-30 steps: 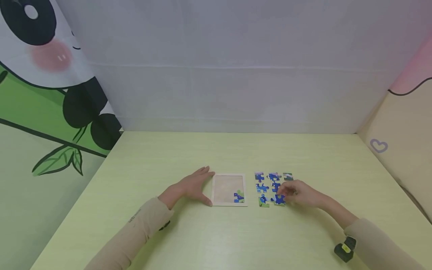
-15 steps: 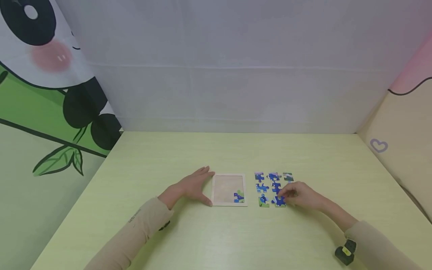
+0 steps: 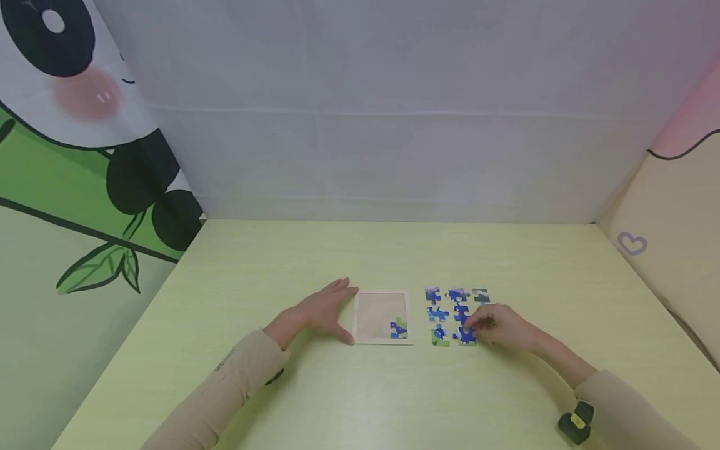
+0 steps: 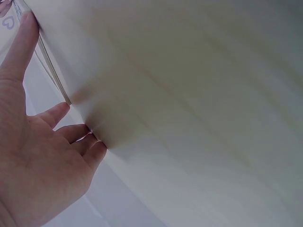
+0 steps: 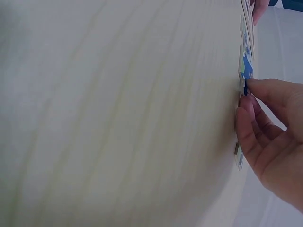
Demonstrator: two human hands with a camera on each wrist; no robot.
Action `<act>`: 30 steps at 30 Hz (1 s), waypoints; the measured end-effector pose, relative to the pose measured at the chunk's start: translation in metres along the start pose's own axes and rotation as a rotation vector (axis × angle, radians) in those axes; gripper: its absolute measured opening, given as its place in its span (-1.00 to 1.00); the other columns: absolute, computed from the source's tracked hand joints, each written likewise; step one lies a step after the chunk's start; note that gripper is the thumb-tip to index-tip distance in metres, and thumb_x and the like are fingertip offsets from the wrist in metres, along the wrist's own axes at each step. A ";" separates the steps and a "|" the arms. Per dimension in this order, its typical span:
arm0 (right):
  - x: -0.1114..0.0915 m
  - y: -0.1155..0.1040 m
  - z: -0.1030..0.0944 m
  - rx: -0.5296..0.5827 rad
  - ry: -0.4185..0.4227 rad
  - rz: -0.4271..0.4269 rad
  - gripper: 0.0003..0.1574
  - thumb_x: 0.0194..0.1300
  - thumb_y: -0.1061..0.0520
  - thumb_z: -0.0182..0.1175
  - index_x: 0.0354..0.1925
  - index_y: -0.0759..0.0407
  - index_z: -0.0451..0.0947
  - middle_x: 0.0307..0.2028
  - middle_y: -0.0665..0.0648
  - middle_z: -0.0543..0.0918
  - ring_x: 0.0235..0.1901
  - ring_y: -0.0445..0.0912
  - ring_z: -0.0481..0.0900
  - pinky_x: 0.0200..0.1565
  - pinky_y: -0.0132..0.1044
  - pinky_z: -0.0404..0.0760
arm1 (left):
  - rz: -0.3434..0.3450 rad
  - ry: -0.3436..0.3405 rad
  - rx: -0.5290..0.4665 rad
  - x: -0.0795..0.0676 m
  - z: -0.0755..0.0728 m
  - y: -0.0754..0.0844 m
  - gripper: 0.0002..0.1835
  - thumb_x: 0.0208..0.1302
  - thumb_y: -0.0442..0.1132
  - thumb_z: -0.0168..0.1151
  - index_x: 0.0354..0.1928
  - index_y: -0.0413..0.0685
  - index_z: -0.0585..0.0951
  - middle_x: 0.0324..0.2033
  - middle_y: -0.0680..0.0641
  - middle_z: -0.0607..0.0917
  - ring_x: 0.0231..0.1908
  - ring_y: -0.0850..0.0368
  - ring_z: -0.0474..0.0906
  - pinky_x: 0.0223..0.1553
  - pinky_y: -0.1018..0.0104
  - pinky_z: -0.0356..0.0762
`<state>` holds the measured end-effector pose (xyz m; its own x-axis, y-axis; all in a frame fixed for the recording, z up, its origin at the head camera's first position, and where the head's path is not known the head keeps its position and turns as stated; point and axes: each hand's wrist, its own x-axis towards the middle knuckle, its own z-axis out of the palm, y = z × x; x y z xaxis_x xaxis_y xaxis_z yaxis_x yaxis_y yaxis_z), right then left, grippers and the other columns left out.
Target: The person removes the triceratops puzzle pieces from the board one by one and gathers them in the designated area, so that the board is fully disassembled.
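Observation:
In the head view my left hand (image 3: pixel 320 309) spreads along the left side of a shallow puzzle frame (image 3: pixel 384 292), thumb at the near corner and fingertips at the far one. A joined blue-and-green bit of puzzle (image 3: pixel 399 329) lies in the frame's near right corner. To the right, my right hand (image 3: pixel 502 325) pinches the right edge of a blue puzzle piece (image 3: pixel 465 336) with thumb and index finger. This piece (image 5: pixel 246 68) stays low at the table in the right wrist view. The left wrist view shows the frame's thin edge (image 4: pixel 54 71) at my thumb and index finger.
Several other puzzle pieces (image 3: pixel 437 314) lie in loose rows between the frame and my right hand. The pale wooden table (image 3: pixel 360 387) meets a grey-white cloth wall (image 3: pixel 360 162) at the back. Printed panels stand on both sides.
My right hand has shifted slightly toward me and right, with the pinched piece moving a little with it, apart from its neighbours. The left hand keeps its place at the frame.

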<state>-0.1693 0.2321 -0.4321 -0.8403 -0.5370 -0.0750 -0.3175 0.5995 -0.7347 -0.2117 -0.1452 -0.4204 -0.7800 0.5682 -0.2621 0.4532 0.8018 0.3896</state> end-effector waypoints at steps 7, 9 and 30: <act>0.000 0.002 0.001 -0.007 0.012 -0.003 -0.82 0.09 0.34 0.22 -0.27 0.24 0.63 -0.30 0.05 0.62 -0.34 -0.21 0.42 -0.33 -0.45 0.48 | -0.001 -0.003 -0.003 -0.001 -0.001 0.001 0.13 -0.27 0.18 0.46 0.35 -0.11 0.13 0.38 -0.22 -0.03 0.37 -0.10 -0.20 0.30 -0.05 0.00; 0.000 0.002 0.001 -0.009 0.012 -0.004 -0.82 0.09 0.34 0.22 -0.27 0.24 0.63 -0.30 0.05 0.62 -0.33 -0.21 0.43 -0.32 -0.45 0.49 | 0.002 -0.002 -0.005 -0.001 -0.001 0.001 0.13 -0.27 0.18 0.46 0.35 -0.12 0.13 0.38 -0.22 -0.03 0.37 -0.11 -0.20 0.30 -0.05 0.00; 0.006 -0.003 -0.004 -0.026 0.006 0.013 -0.80 0.11 0.34 0.20 -0.23 0.26 0.60 -0.29 0.08 0.62 -0.36 -0.17 0.45 -0.36 -0.43 0.53 | -0.004 -0.006 0.013 0.001 0.000 -0.001 0.14 -0.27 0.20 0.44 0.36 -0.10 0.12 0.38 -0.20 -0.04 0.37 -0.09 -0.21 0.29 -0.04 0.01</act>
<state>-0.1748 0.2291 -0.4277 -0.8471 -0.5254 -0.0800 -0.3180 0.6216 -0.7159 -0.2129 -0.1452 -0.4214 -0.7792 0.5661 -0.2691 0.4557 0.8064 0.3770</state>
